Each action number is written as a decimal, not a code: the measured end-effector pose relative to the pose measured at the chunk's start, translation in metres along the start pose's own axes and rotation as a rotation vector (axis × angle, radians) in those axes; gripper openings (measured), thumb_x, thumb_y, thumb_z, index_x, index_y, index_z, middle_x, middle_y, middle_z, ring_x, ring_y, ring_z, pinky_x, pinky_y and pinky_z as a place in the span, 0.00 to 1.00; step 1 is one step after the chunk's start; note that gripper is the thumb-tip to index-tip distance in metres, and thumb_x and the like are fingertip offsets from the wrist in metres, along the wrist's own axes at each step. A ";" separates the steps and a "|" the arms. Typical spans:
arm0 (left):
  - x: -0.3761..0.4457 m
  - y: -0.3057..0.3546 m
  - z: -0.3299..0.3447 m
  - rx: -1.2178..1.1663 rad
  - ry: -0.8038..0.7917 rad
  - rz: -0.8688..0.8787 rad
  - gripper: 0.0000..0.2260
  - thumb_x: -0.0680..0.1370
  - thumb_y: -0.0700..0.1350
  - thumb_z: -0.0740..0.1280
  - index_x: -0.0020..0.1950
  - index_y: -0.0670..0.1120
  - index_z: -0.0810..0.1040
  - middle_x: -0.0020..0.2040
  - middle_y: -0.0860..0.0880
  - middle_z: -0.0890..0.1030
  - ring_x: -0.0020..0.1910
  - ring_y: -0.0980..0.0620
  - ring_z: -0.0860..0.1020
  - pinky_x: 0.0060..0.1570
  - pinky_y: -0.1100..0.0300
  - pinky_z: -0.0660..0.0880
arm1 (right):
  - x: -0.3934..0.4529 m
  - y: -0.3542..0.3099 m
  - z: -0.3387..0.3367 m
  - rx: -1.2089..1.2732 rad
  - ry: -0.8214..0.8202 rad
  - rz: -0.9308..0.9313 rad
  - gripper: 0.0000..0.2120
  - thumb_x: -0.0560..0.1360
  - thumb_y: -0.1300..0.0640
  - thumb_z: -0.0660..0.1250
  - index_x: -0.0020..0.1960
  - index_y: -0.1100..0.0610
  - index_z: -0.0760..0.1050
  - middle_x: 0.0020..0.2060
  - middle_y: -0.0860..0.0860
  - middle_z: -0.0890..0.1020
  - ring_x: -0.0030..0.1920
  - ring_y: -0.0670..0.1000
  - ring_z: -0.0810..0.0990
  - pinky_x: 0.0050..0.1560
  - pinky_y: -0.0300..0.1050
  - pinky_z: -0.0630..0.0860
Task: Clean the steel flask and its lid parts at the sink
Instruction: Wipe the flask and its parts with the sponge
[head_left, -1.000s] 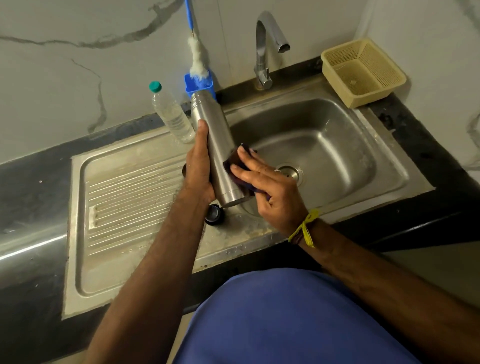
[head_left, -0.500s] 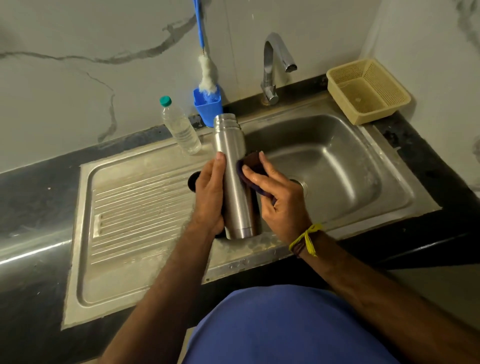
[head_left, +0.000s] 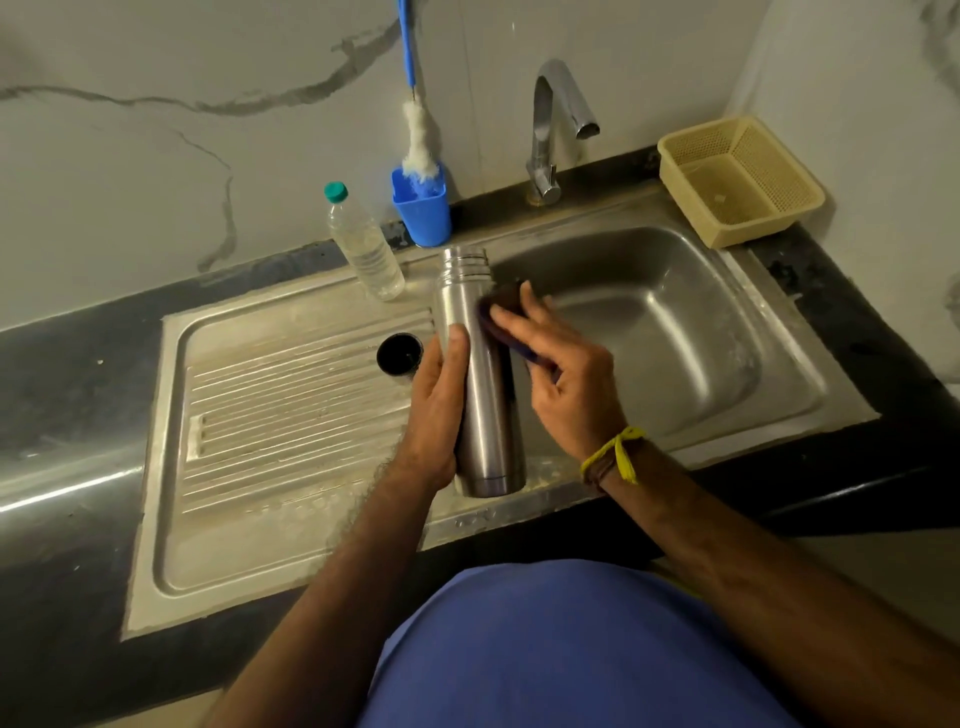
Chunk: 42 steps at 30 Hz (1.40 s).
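1. A black lid part (head_left: 399, 354) sits on the drainboard (head_left: 291, 410), just left of the left hand (head_left: 434, 410).
2. That hand's curled fingers grip the steel flask (head_left: 480, 374), upright at the basin's left rim.
3. The right hand (head_left: 563, 379) presses a dark scrubber (head_left: 503, 312) on the flask's upper side with nearly straight fingers.
4. The basin (head_left: 675, 332) lies open to the right.

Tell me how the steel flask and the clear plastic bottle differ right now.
The steel flask is opaque brushed metal; the plastic bottle is clear. The flask's threaded mouth is uncapped, while the bottle wears a teal cap. The flask is gripped by the left hand as the right hand presses a dark scrubber on it; the bottle stands untouched by the wall. Both are tall and narrow.
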<state>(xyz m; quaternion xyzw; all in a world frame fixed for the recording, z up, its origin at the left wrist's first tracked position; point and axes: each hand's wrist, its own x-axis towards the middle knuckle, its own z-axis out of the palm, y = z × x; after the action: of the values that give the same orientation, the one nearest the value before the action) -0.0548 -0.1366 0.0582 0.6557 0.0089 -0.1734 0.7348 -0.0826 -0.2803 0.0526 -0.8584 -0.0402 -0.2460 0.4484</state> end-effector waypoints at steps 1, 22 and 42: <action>-0.001 -0.001 0.002 0.030 0.001 0.012 0.23 0.83 0.61 0.59 0.70 0.46 0.75 0.63 0.37 0.81 0.63 0.38 0.80 0.65 0.36 0.75 | 0.005 -0.002 0.001 0.016 0.028 0.015 0.28 0.73 0.75 0.64 0.69 0.56 0.74 0.73 0.59 0.70 0.74 0.57 0.69 0.70 0.59 0.71; -0.001 0.007 0.002 -0.006 -0.039 -0.070 0.27 0.81 0.66 0.58 0.63 0.46 0.80 0.55 0.34 0.83 0.49 0.40 0.82 0.50 0.46 0.80 | 0.017 -0.013 0.000 -0.016 0.004 -0.035 0.25 0.76 0.65 0.58 0.73 0.63 0.70 0.73 0.59 0.70 0.73 0.56 0.70 0.70 0.51 0.72; 0.032 0.033 -0.016 -0.035 0.125 -0.050 0.25 0.81 0.65 0.61 0.63 0.46 0.80 0.57 0.37 0.84 0.58 0.38 0.83 0.60 0.38 0.80 | -0.016 -0.005 0.005 -0.094 -0.122 -0.121 0.28 0.75 0.72 0.58 0.73 0.56 0.72 0.75 0.53 0.68 0.74 0.56 0.69 0.67 0.57 0.74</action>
<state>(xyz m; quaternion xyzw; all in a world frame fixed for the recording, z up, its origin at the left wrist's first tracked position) -0.0123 -0.1265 0.0804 0.6518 0.0744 -0.1502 0.7396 -0.0963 -0.2710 0.0465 -0.8878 -0.1078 -0.2214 0.3888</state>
